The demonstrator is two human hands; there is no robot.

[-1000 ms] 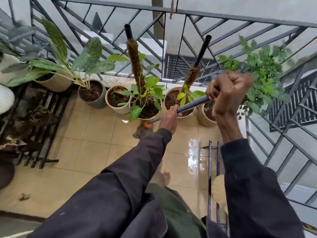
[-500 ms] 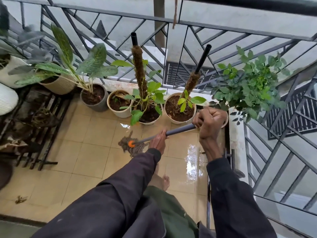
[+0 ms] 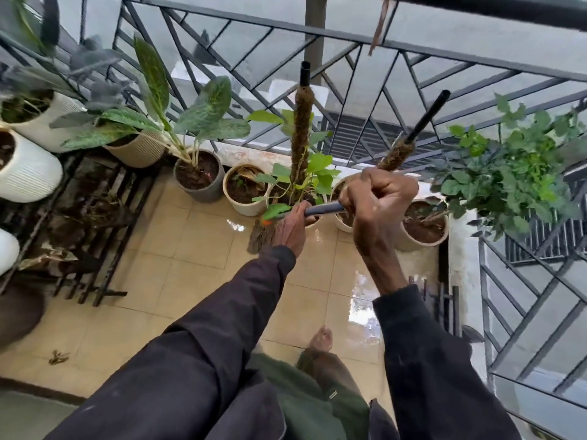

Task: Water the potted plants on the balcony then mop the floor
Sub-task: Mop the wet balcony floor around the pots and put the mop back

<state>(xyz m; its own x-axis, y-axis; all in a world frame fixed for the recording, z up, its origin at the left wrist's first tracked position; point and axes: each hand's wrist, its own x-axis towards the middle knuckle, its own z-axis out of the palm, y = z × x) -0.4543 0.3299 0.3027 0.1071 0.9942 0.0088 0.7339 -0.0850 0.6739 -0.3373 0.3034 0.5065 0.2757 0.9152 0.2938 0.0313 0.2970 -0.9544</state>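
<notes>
Both my hands grip a grey mop handle (image 3: 324, 210). My left hand (image 3: 290, 228) holds it low, near the orange collar, and my right hand (image 3: 376, 203) holds it higher up. The brownish mop head (image 3: 262, 238) rests on the wet beige tiled floor (image 3: 197, 249), right in front of a row of potted plants along the railing: a grey pot (image 3: 198, 177), a cream pot (image 3: 243, 190), a pot with a moss pole (image 3: 301, 144) and a leafy bush (image 3: 514, 173) in a pot at the right.
A black metal railing (image 3: 365, 58) closes the balcony ahead and on the right. White ribbed pots (image 3: 27, 166) stand on a dark slatted rack (image 3: 95, 223) at the left. My bare foot (image 3: 320, 339) stands on glossy wet tiles. A dry leaf (image 3: 58, 357) lies at lower left.
The mop head was pulled back from the pots, then pushed forward again to their base. Both hands rose and moved forward with the handle.
</notes>
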